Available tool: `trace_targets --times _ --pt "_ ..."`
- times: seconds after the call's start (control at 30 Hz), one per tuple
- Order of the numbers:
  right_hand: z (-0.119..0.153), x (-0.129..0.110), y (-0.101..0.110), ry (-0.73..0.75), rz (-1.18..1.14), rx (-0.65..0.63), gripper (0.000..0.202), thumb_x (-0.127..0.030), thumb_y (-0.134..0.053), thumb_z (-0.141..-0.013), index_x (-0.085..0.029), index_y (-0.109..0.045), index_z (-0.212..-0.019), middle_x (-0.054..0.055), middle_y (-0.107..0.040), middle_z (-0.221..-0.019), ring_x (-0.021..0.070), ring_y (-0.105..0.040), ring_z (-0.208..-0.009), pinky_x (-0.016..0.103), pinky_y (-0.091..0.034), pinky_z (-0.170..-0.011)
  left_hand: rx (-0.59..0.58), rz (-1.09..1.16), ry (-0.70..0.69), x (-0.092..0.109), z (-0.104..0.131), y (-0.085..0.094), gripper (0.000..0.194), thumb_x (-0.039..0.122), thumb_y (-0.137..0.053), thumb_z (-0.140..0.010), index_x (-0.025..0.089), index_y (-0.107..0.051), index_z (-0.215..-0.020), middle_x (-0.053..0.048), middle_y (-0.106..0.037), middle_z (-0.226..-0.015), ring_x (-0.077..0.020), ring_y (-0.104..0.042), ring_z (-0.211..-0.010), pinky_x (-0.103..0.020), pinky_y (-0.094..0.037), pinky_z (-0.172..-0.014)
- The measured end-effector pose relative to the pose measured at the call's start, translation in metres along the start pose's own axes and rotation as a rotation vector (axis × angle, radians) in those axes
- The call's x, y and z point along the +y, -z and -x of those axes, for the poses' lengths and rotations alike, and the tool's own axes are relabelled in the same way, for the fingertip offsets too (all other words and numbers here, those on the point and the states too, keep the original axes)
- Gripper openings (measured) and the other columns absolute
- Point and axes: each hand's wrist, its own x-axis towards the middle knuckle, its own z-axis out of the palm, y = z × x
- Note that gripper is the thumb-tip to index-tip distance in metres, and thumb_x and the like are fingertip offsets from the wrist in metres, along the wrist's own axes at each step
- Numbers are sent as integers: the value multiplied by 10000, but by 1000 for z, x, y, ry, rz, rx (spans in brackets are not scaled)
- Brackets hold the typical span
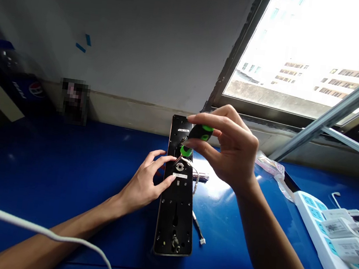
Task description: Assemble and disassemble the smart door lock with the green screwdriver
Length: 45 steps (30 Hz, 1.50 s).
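Note:
A long black panel [175, 217] lies lengthwise on the blue table, with screws, slots, a round fitting and white labels on its face. My right hand [231, 145] grips a green and black screwdriver [199, 137] by its handle, above the panel's upper half. The screwdriver's shaft slants down to the left toward the panel, near the round fitting; its tip is too small to make out. My left hand [150, 177] rests with spread fingers on the panel's left edge, fingertips close to the shaft. A pale cable [196, 176] runs from the panel to its right side.
At the right stands a white power strip [312, 231] with several plugs. A connector cable [199, 229] lies right of the panel. A white cable [54, 235] crosses the lower left. Plastic packaging [272, 169] lies near the wall, and a bottle [27, 83] stands far left.

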Motion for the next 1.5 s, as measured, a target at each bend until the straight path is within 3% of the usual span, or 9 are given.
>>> trace_targets --times 0.2,0.37,0.43,0.6,0.8,1.0,1.23,1.4,1.5 --pt "-1 -1 -1 -60 -169 -147 442 -184 -489 -1051 -327 -593 -1456 53 -631 -1392 223 -690 -1176 442 -645 -960 -15 -3 9 -2 1 0 451 435 -671 -963 287 -620 -1386 -99 -462 -1530 -292 -639 -1257 -462 -599 -1046" --pt "0 4 -2 -18 -91 16 400 -225 -826 -861 -350 -753 -1234 16 -682 -1046 205 -681 -969 394 -661 -780 -32 -17 48 1 1 2 459 454 -668 -958 317 -616 -1393 -73 -447 -1548 -309 -612 -1303 -465 -585 -1068" --pt "1 4 -2 15 -13 46 362 -274 -820 -871 -352 -763 -1220 26 -657 -1023 204 -648 -950 394 -652 -759 -36 -17 50 2 1 2 460 454 -668 -957 317 -616 -1393 -68 -447 -1547 -309 -602 -1317 -465 -576 -1082" --pt "0 -2 -2 -47 -95 -126 421 -228 -482 -1058 -304 -604 -1454 59 -630 -1421 226 -691 -1170 460 -639 -982 -38 3 46 0 0 1 461 444 -659 -965 299 -607 -1399 -75 -440 -1545 -290 -590 -1323 -443 -577 -1078" --pt "0 4 -3 35 -3 44 345 -306 -856 -837 -335 -781 -1172 20 -679 -989 184 -679 -876 376 -664 -719 -44 -1 46 -1 1 1 468 452 -659 -967 322 -597 -1413 -65 -431 -1556 -302 -586 -1328 -480 -545 -1121" --pt "0 0 -2 6 -80 -67 397 -201 -492 -1065 -319 -653 -1408 49 -706 -1324 206 -728 -1097 433 -644 -929 -44 6 47 0 0 1 456 456 -652 -971 314 -601 -1402 -71 -430 -1550 -291 -592 -1318 -474 -550 -1116" --pt "-2 -1 -2 179 82 47 369 -295 -850 -853 -344 -778 -1211 2 -685 -904 144 -641 -784 313 -606 -663 -31 -38 29 -2 0 1 464 452 -658 -966 329 -599 -1410 -63 -451 -1541 -311 -551 -1374 -481 -530 -1139" --pt "0 -1 -4 57 20 -77 422 -185 -538 -1043 -322 -629 -1431 51 -709 -1230 176 -682 -1034 373 -637 -858 -42 -11 44 -1 0 1 478 468 -644 -968 311 -593 -1416 -76 -442 -1547 -305 -587 -1331 -478 -556 -1110" --pt "1 0 -2 23 -65 -104 430 -203 -593 -1022 -334 -624 -1431 34 -723 -1272 188 -705 -1067 388 -657 -874 -40 -14 42 -1 0 0 481 461 -655 -960 321 -593 -1416 -69 -443 -1545 -300 -586 -1330 -479 -548 -1122"
